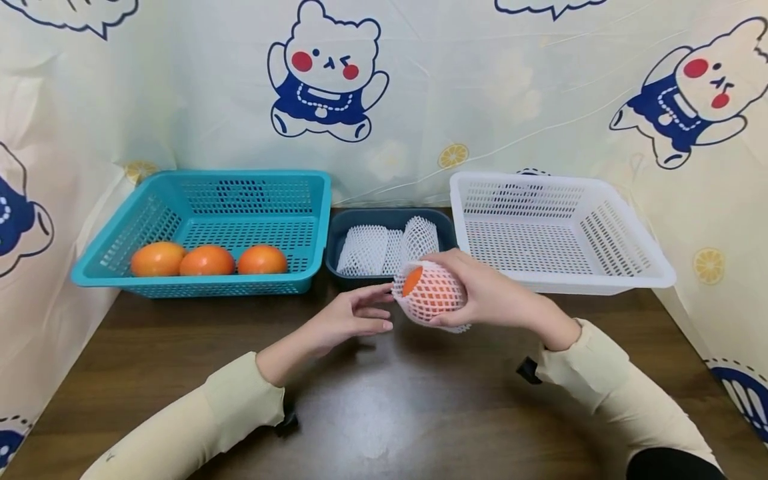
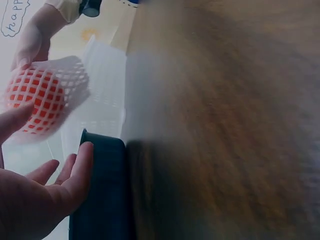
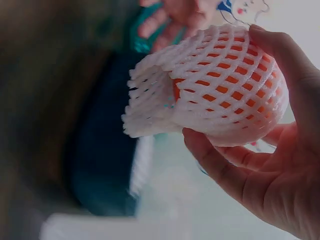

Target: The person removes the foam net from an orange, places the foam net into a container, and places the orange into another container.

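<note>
An orange-red round fruit sits inside a white foam net sleeve (image 1: 437, 293), its skin showing through the mesh. My right hand (image 1: 495, 290) grips the sleeved fruit between thumb and fingers, above the table in front of the dark bin. In the right wrist view the sleeve's loose end (image 3: 150, 107) hangs open past the fruit. My left hand (image 1: 345, 321) is just left of the sleeve, fingers extended and apart, fingertips near its edge and holding nothing. In the left wrist view the fingers (image 2: 82, 167) are spread beside the bin.
A teal basket (image 1: 321, 233) on the left holds three orange-red fruits (image 1: 207, 261). Between the baskets, a dark blue bin (image 1: 342, 220) contains several white foam net sleeves (image 1: 363, 250). A white basket (image 1: 654, 260) stands at right on the brown table (image 1: 384, 413), before a printed cloth.
</note>
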`<state>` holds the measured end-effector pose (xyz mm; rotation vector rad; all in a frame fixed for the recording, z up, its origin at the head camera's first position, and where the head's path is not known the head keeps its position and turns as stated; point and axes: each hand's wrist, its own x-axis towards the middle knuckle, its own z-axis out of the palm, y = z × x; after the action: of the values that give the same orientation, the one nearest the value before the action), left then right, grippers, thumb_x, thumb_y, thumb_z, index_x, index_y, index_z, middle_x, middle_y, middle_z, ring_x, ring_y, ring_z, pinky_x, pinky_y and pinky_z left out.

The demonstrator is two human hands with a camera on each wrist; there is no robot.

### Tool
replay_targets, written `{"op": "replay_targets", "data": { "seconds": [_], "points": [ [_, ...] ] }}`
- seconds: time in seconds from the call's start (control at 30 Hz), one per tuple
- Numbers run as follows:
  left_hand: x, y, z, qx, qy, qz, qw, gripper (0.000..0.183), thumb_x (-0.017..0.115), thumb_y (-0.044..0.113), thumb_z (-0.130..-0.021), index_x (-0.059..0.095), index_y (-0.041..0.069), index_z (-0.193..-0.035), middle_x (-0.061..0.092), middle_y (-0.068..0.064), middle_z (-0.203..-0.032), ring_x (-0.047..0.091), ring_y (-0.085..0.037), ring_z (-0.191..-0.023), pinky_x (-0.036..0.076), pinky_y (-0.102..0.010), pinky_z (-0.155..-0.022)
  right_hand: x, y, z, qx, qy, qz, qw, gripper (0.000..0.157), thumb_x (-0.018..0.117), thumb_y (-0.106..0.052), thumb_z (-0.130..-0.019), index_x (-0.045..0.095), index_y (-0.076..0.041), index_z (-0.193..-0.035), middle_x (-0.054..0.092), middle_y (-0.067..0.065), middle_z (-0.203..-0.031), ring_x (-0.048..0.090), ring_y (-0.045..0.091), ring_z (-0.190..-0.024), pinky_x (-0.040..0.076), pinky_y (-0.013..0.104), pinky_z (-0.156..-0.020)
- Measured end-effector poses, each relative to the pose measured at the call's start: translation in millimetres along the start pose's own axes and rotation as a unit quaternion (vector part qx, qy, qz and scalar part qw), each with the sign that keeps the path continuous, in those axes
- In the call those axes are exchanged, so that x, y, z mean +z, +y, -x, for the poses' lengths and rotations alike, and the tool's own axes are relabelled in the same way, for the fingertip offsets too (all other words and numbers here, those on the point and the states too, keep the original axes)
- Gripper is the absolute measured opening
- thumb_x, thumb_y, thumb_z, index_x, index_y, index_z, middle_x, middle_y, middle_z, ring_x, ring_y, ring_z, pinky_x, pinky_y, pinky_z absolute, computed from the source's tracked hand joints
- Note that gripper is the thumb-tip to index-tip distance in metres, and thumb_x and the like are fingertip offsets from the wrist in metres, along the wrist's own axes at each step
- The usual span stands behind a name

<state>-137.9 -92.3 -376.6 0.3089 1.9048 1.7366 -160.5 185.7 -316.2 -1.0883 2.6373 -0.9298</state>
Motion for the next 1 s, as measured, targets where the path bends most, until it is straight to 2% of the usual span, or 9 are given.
{"op": "replay_targets", "data": {
  "seconds": [0.13, 0.2, 0.33, 0.43, 0.57, 0.73, 0.87, 1.0],
  "points": [
    [0.4, -5.3, 7.9, 0.02, 0.004, -0.048, 0.9986, 0.076, 0.074, 0.007, -0.092, 0.037, 0.001, -0.157, 0.045, -0.02, -0.154, 0.055, -0.036, -0.131, 0.053, -0.041, -0.098, 23.3, 3.7, -4.0, -0.014, -0.021, -0.046, 0.999, 0.084, 0.09, -0.029, -0.078, 0.048, -0.009, -0.148, 0.055, 0.01, -0.134, 0.057, 0.024, -0.114, 0.052, 0.044, -0.094],
    [1.9, -6.9, 10.3, 0.034, 0.001, -0.057, 0.9978, 0.078, 0.077, 0.009, -0.09, 0.038, -0.001, -0.156, 0.048, -0.02, -0.152, 0.056, -0.035, -0.129, 0.052, -0.042, -0.099, 34.2, 6.3, -6.7, -0.022, -0.028, -0.074, 0.997, 0.084, 0.09, -0.028, -0.079, 0.047, -0.007, -0.147, 0.055, 0.01, -0.136, 0.057, 0.024, -0.116, 0.051, 0.044, -0.097],
    [4.2, -10.7, 10.8, 0.041, 0.001, -0.054, 0.9977, 0.074, 0.081, 0.011, -0.088, 0.045, -0.002, -0.151, 0.057, -0.017, -0.141, 0.059, -0.03, -0.121, 0.05, -0.04, -0.099, 55.3, 13.9, -12.6, -0.025, -0.036, -0.139, 0.989, 0.082, 0.089, -0.024, -0.081, 0.045, -0.006, -0.148, 0.053, 0.009, -0.139, 0.054, 0.023, -0.12, 0.048, 0.041, -0.102],
    [3.5, -13.7, 9.5, 0.038, 0.013, -0.052, 0.9979, 0.071, 0.081, 0.012, -0.088, 0.047, -0.002, -0.149, 0.059, -0.016, -0.136, 0.06, -0.027, -0.116, 0.05, -0.035, -0.097, 68.2, 17.1, -15.9, -0.007, -0.039, -0.19, 0.981, 0.081, 0.087, -0.019, -0.083, 0.043, -0.006, -0.15, 0.052, 0.009, -0.141, 0.053, 0.023, -0.122, 0.047, 0.04, -0.103],
    [0.8, -14.8, 8.4, 0.04, 0.028, -0.049, 0.9976, 0.071, 0.079, 0.013, -0.089, 0.047, 0.001, -0.151, 0.06, -0.016, -0.135, 0.059, -0.026, -0.114, 0.05, -0.034, -0.097, 78.5, 18.6, -18.5, 0.022, -0.041, -0.239, 0.97, 0.08, 0.083, -0.015, -0.087, 0.037, -0.006, -0.153, 0.051, 0.013, -0.142, 0.052, 0.026, -0.123, 0.046, 0.04, -0.103],
    [-2.7, -15.2, 8.1, 0.05, 0.036, -0.07, 0.9956, 0.068, 0.08, 0.017, -0.089, 0.051, 0.004, -0.149, 0.063, -0.013, -0.132, 0.057, -0.025, -0.112, 0.05, -0.036, -0.096, 82.0, 17.9, -21.3, 0.032, -0.056, -0.257, 0.964, 0.081, 0.08, -0.016, -0.09, 0.032, -0.007, -0.155, 0.049, 0.015, -0.143, 0.051, 0.028, -0.124, 0.045, 0.042, -0.104],
    [-4.3, -15.9, 8.2, 0.058, 0.045, -0.073, 0.9946, 0.065, 0.078, 0.016, -0.091, 0.051, 0.003, -0.149, 0.063, -0.014, -0.134, 0.059, -0.026, -0.114, 0.051, -0.039, -0.098, 82.3, 18.8, -23.6, 0.036, -0.056, -0.25, 0.966, 0.075, 0.074, -0.017, -0.095, 0.033, -0.007, -0.157, 0.05, 0.016, -0.144, 0.052, 0.028, -0.125, 0.045, 0.045, -0.105],
    [-4.2, -15.3, 8.2, 0.061, 0.066, -0.058, 0.9943, 0.064, 0.078, 0.013, -0.091, 0.052, 0.002, -0.149, 0.062, -0.016, -0.136, 0.062, -0.025, -0.113, 0.054, -0.035, -0.092, 82.0, 18.2, -26.3, 0.037, -0.037, -0.237, 0.97, 0.065, 0.07, -0.016, -0.099, 0.039, -0.003, -0.155, 0.058, 0.015, -0.138, 0.058, 0.025, -0.119, 0.047, 0.044, -0.103]
  ]
}}
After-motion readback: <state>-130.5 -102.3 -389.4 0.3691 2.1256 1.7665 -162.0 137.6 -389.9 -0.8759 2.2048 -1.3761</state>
